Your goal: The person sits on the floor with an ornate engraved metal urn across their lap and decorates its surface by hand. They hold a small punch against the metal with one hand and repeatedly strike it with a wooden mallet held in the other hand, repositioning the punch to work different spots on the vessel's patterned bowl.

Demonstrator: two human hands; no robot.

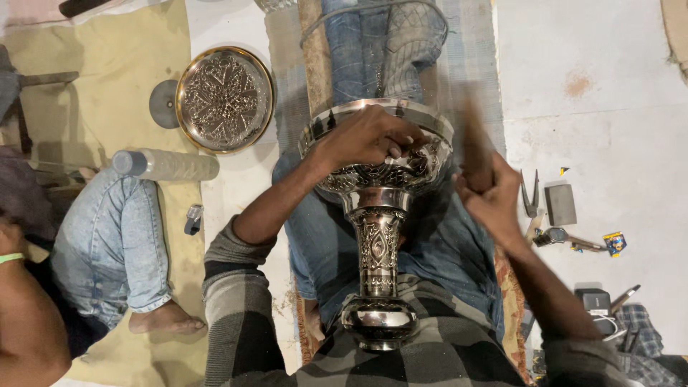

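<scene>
Goblet-shaped metal stand (378, 215) lies across your lap, long axis running straight away from you: round foot near your belly, engraved stem in the middle, wide bowl at the far end over your knees. Your left hand (369, 137) is the nearer one to the work; it's curled down over the bowl's rim, fingers (401, 143) bent and pressed onto the embossed band, so it's closed on the bowl w/ what may be a small tool under the fingertips, can't tell for sure. Your right hand (491, 193) sits just to the right of the bowl, apart from it, fist closed round a dark stick-like handle (473, 140) that's motion-blurred, pointing up and away from you. So the bowl lies ahead and left of the right hand, directly under the left. On the floor to the right: pliers (529, 195), a small dark block (560, 204) and other bits. To the left: an engraved round tray (224, 99), a plastic bottle (166, 165), and another person's jeans-clad leg (115, 244) w/ bare foot, well apart from your hands.
</scene>
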